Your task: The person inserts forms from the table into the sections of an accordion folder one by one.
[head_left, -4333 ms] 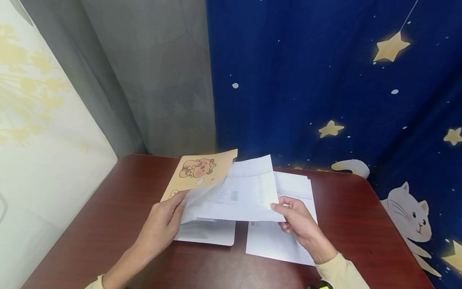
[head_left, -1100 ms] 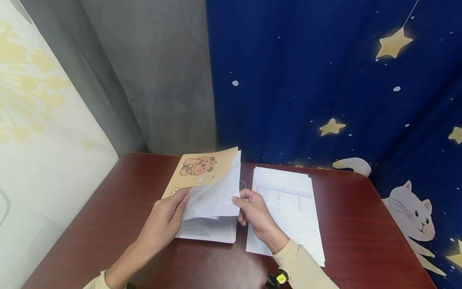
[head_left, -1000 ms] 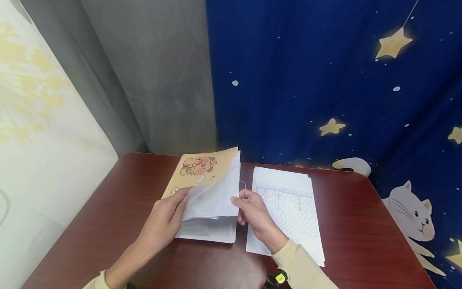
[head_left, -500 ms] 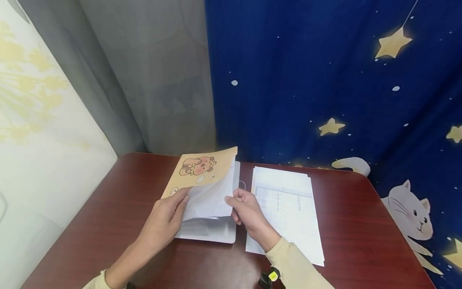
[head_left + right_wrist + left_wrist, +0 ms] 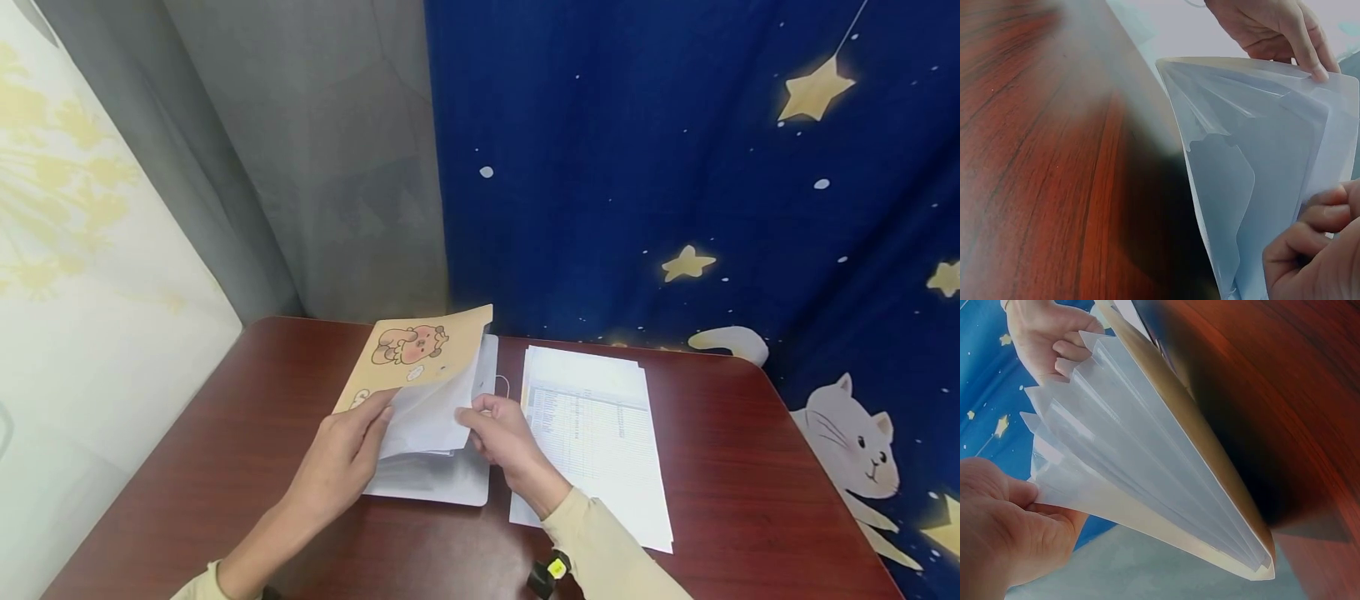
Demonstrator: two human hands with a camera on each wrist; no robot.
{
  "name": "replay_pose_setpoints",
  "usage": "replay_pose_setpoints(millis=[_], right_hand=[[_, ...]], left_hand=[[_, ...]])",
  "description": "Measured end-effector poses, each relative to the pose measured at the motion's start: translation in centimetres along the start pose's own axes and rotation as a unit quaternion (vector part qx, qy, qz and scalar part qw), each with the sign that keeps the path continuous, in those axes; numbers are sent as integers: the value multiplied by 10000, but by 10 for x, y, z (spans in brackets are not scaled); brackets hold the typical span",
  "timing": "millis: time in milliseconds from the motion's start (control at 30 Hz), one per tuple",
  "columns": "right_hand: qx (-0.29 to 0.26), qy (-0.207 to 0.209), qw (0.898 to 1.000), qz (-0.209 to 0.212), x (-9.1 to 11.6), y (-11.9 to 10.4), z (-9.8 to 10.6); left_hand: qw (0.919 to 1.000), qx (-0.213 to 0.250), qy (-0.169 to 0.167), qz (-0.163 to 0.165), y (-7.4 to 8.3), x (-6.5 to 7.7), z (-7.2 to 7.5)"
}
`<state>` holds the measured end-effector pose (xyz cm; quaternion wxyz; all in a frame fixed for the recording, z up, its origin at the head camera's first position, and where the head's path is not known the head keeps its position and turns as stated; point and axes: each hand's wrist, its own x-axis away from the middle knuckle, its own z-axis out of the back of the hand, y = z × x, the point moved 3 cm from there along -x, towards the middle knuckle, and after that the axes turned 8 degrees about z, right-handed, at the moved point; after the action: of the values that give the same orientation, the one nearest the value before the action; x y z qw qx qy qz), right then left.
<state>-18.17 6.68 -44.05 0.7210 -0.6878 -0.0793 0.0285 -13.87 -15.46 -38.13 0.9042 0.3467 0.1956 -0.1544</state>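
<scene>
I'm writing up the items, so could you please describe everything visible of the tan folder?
The folder has a tan cover printed with a cartoon animal, translucent plastic-looking pockets fanned out inside, a pale inner back and a thin loop at its right edge. It lies on the reddish table, left of the loose papers, partly open: the left grip holds its cover raised. The right grip pinches a white sheet partly inside.

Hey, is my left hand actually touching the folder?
Touching. The left wrist view shows it: the left hand pinches the folder at its outer edge, with no gap between them.
</scene>
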Motion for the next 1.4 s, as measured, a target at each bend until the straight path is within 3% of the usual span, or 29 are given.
replay_pose_setpoints(millis=[800, 1400], right_hand=[[686, 336, 9971, 62, -4, 0, -9], [685, 405, 9968, 52, -2, 3, -9]], left_hand=[[9998, 62, 110, -183, 2, 1, 3], [9999, 68, -19, -74, 3, 0, 2]])
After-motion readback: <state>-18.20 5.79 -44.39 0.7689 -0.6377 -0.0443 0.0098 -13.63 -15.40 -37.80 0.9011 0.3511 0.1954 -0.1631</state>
